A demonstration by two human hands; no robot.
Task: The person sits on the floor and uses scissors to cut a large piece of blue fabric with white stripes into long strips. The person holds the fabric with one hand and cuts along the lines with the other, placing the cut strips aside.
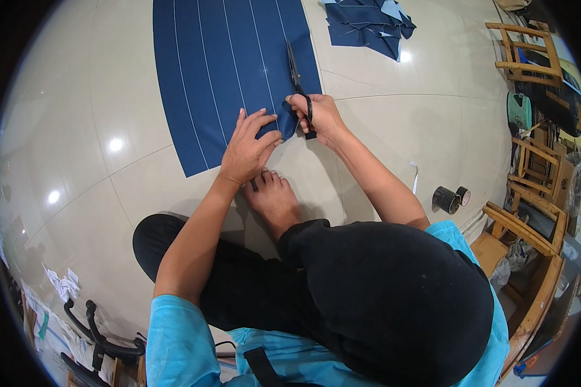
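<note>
A dark blue sheet of fabric (239, 64) with several white lines along its length lies on the floor in front of me. My left hand (248, 147) rests on its near edge with the fingers spread and the thumb close to a curled-up corner. Just right of it, my right hand (317, 119) grips a pair of black-handled scissors (295, 79). Their blades point away from me over the fabric's right side and look nearly closed. Part of the handle is hidden by my fingers. My bare foot (272, 197) stands right behind my left hand.
Crumpled dark blue fabric scraps (368, 29) lie at the far right. A roll of black tape (445, 200) and a white strip (415, 177) are on the tiled floor to my right. Wooden stools (529, 58) line the right side; a black chair base (100, 335) stands at lower left.
</note>
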